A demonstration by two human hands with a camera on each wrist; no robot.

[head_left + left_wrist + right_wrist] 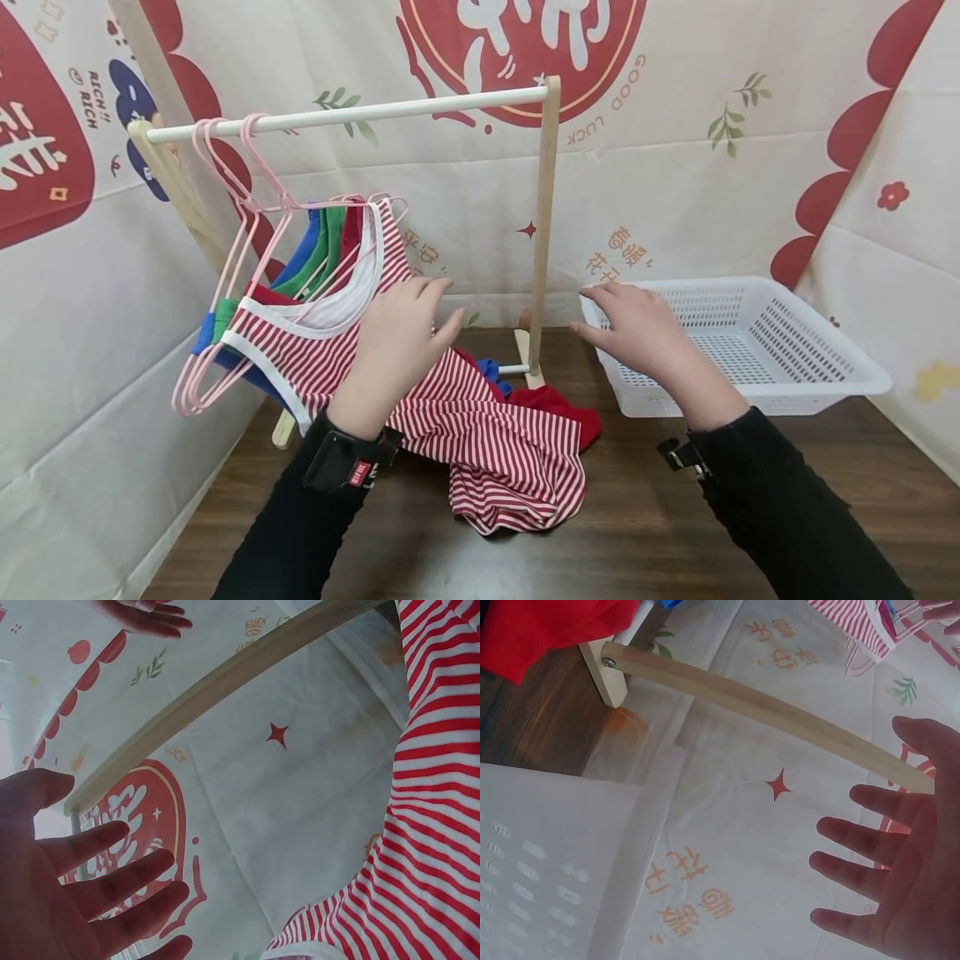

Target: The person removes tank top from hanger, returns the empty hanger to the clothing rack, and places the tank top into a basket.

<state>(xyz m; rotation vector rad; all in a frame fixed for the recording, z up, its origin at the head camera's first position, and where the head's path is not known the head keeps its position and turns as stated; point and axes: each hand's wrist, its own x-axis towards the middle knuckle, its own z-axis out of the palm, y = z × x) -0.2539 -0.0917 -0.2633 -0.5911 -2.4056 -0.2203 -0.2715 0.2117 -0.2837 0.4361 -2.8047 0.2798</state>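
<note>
- The left hand [397,346] hovers, fingers spread, in front of the striped tank top [480,408]; the right hand [637,329], likewise spread, is near the white basket [780,404]. Neither grips anything.
- The tank top hangs from a pink hanger [285,202] on the white rail [420,106], its hem trailing on the wooden tabletop [660,517].
- I'd smooth it lightly; a hard tug could tilt the hanger.
- Best keep its hem clear of the red fabric [558,408] behind.

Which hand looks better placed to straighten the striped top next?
Probably the left hand: its fingers are free, and in the head view it overlaps the striped top. The right hand, also free, is by the white basket, farther from the cloth.
</note>
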